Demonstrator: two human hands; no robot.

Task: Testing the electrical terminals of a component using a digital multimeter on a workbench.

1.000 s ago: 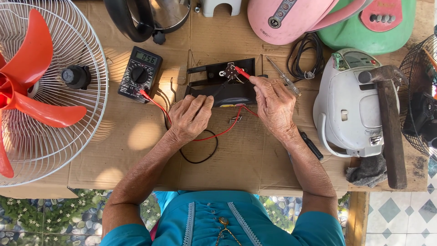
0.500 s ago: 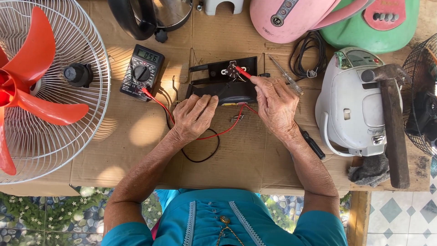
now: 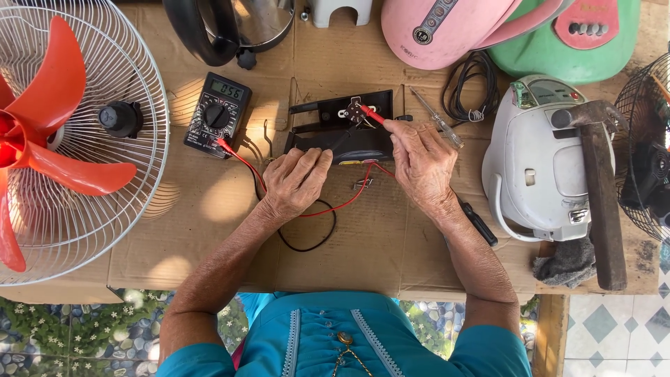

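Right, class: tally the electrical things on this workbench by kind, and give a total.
Fans: 2, orange-bladed fan, dark fan
Rice cookers: 3, pink, green, white
Kettle: 1
Multimeter: 1
Total: 7

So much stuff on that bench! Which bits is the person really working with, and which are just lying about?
In use:
- black part, steadied by the left hand
- red probe, held in the right hand
- black meter with its red lead

Lying about:
- fan
- screwdriver
- hammer
- white appliance
- pink cooker lid
- coiled black cord
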